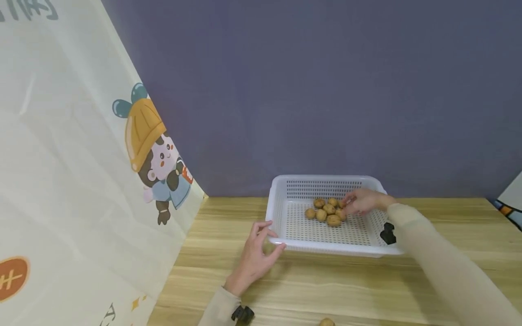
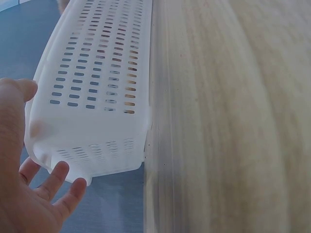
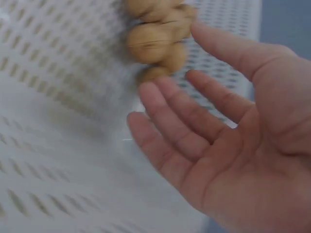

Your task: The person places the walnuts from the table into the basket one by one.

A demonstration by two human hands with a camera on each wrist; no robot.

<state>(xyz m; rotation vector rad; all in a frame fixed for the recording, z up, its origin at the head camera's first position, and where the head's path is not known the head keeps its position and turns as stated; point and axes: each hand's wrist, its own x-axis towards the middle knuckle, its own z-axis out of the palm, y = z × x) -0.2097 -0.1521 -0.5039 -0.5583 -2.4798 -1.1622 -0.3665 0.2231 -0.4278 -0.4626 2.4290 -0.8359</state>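
A white perforated plastic basket (image 1: 334, 248) sits on the wooden table against the dark backdrop. Several walnuts (image 1: 334, 220) lie clustered on its floor, right of the middle. My left hand (image 1: 257, 258) holds the basket's near left corner, thumb on the front rim and fingers at the left rim; in the left wrist view some fingers (image 2: 70, 196) stand off the wall. Inside the basket, my right hand (image 1: 364, 201) reaches over from the right. Its fingers (image 3: 180, 128) are extended and spread, tips right at the walnuts (image 3: 148, 43), and the palm holds nothing.
One more walnut (image 1: 326, 322) lies on the wooden table (image 1: 293, 290) at the bottom edge of the head view. A white sheet with a cartoon figure (image 1: 159, 158) borders the table on the left. A dark backdrop (image 1: 326, 90) rises behind the basket.
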